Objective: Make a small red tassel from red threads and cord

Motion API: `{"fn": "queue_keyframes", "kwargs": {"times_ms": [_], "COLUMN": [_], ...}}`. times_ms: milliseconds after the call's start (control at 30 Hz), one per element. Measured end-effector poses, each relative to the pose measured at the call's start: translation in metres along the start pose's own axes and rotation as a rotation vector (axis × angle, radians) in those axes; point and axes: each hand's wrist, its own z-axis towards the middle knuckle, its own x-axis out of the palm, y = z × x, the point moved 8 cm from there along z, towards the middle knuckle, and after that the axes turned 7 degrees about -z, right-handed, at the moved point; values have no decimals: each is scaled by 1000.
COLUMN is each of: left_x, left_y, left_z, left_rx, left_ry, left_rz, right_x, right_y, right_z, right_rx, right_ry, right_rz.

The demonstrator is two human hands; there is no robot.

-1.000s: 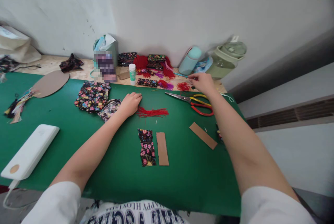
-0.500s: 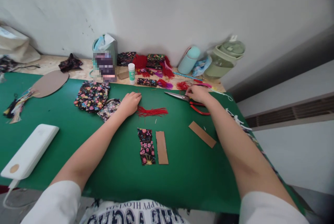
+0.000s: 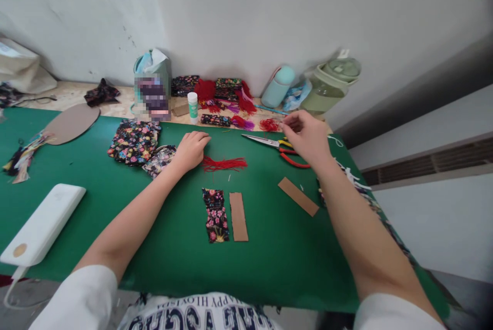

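My left hand (image 3: 192,150) rests on the green mat with its fingers together, beside a bundle of red threads (image 3: 224,164); whether anything is under the fingers is hidden. My right hand (image 3: 304,132) is raised over the scissors (image 3: 265,140), thumb and fingertips brought together near a red thread tangle (image 3: 269,124). Anything between those fingertips is too small to make out. The scissors lie with red and yellow handles partly below my right hand. Nearer me are a floral fabric strip (image 3: 216,216) and a brown card strip (image 3: 239,217), side by side. Another card strip (image 3: 298,196) lies slanted at right.
Folded floral fabric (image 3: 134,141) and a brown oval (image 3: 73,123) lie left, with a white power bank (image 3: 44,223) nearer me. Along the wall stand a glue stick (image 3: 193,108), a blue bottle (image 3: 278,88) and a green jug (image 3: 331,83).
My right hand has lifted off the scissors and moved slightly up and to the right, uncovering more of their handles. My left hand has barely shifted.
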Motion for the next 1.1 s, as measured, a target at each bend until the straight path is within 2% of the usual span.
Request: {"fn": "queue_keyframes", "kwargs": {"times_ms": [100, 233, 300, 367, 467, 800, 933, 1100], "left_x": [-8, -3, 1, 8, 18, 28, 28, 28], "left_y": [-19, -60, -72, -76, -72, -75, -79, -82], "left_z": [2, -2, -5, -7, -8, -12, -13, -13], "left_rx": [93, 306, 344, 341, 304, 343, 378, 392], "left_ry": [9, 167, 207, 232, 258, 281, 275, 270], "left_rz": [-77, -210, -233, -232, -221, -225, -212, -225], "right_x": [-4, 30, 47, 59, 65, 66, 57, 56], "right_y": [17, 39, 35, 30, 28, 36, 26, -11], "right_z": [-23, -55, -66, -71, -74, -81, -67, -11], "right_rx": [-19, -236, -241, -228, -232, -269, -213, -99], "right_ry": [-25, 161, 233, 282, 320, 344, 294, 202], "right_rz": [46, -19, -136, -264, -383, -422, -346, -246]}}
